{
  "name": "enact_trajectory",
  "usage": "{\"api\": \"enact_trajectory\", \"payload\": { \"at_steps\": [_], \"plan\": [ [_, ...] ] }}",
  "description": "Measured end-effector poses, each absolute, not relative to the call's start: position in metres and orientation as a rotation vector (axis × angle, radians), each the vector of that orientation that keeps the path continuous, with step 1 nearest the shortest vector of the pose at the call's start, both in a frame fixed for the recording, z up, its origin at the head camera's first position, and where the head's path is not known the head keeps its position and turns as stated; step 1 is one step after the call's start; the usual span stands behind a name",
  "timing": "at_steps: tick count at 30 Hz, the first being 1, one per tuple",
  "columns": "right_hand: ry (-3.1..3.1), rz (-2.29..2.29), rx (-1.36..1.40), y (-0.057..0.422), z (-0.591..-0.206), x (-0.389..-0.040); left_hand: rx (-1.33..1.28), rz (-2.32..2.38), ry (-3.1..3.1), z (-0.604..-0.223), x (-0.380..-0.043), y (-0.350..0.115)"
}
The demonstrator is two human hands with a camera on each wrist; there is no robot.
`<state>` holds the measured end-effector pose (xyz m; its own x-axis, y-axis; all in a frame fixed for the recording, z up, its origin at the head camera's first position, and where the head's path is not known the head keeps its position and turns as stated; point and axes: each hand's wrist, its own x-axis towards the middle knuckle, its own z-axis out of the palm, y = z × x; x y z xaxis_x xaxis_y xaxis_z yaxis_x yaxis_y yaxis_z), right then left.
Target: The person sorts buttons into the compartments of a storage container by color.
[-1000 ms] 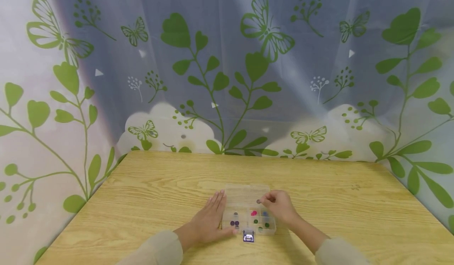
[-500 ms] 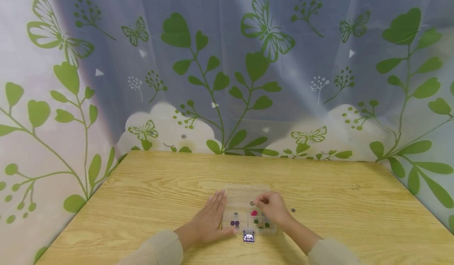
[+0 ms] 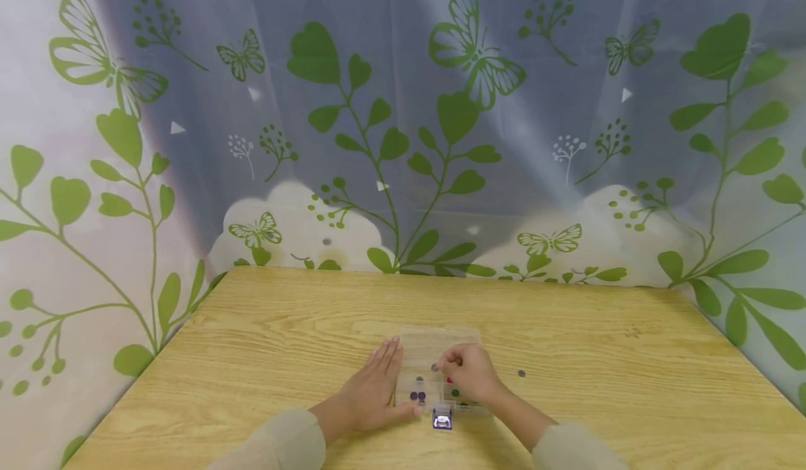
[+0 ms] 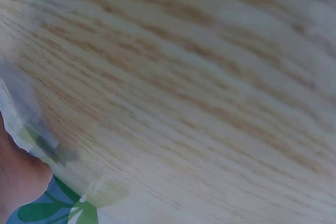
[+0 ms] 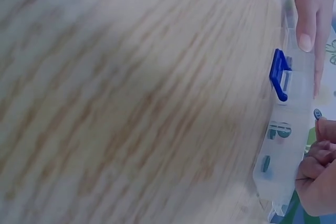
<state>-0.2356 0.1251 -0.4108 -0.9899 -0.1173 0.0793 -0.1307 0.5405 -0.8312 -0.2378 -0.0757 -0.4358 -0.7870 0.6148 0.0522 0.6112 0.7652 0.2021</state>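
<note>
A clear plastic compartment box (image 3: 418, 350) lies on the table with its lid laid back. My left hand (image 3: 373, 393) rests flat along the box's left side, fingers straight, thumb by the front edge. Between thumb and finger, my right hand (image 3: 471, 372) pinches a small dark button (image 3: 434, 368) above the box. In the right wrist view that button (image 5: 317, 114) shows holes. Purple buttons (image 3: 413, 396) and a greyish button (image 3: 419, 379) sit in the left compartments. Green buttons (image 3: 455, 393) and a partly hidden pink button (image 3: 450, 380) sit on the right.
A blue latch (image 3: 442, 418) sticks out from the box's front. One loose dark button (image 3: 521, 373) lies on the wooden table (image 3: 302, 330), right of the box. A patterned curtain (image 3: 403, 141) hangs behind the table.
My right hand has moved left across the box with the pinched button. The loose button on the table, hidden at first, has come into view. My left hand has stayed put.
</note>
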Motion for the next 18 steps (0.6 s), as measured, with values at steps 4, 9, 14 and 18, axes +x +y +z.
{"api": "enact_trajectory", "payload": {
  "at_steps": [4, 9, 14, 18],
  "plan": [
    [-2.789, 1.37, 0.311, 0.1236, -0.413, -0.2374, 1.023, 0.322, 2.933, -0.4352, -0.2379, -0.0759],
    [-2.847, 1.182, 0.408, 0.1222, -0.4143, -0.2381, 1.031, 0.325, 2.934, -0.4341, -0.2375, -0.0758],
    [-2.869, 1.066, 0.483, 0.1219, -0.4146, -0.2391, 1.033, 0.332, 2.934, -0.4339, -0.237, -0.076],
    [-2.892, 1.016, 0.501, 0.1207, -0.4129, -0.2389, 1.033, 0.339, 2.933, -0.4346, -0.2372, -0.0762]
  ]
}}
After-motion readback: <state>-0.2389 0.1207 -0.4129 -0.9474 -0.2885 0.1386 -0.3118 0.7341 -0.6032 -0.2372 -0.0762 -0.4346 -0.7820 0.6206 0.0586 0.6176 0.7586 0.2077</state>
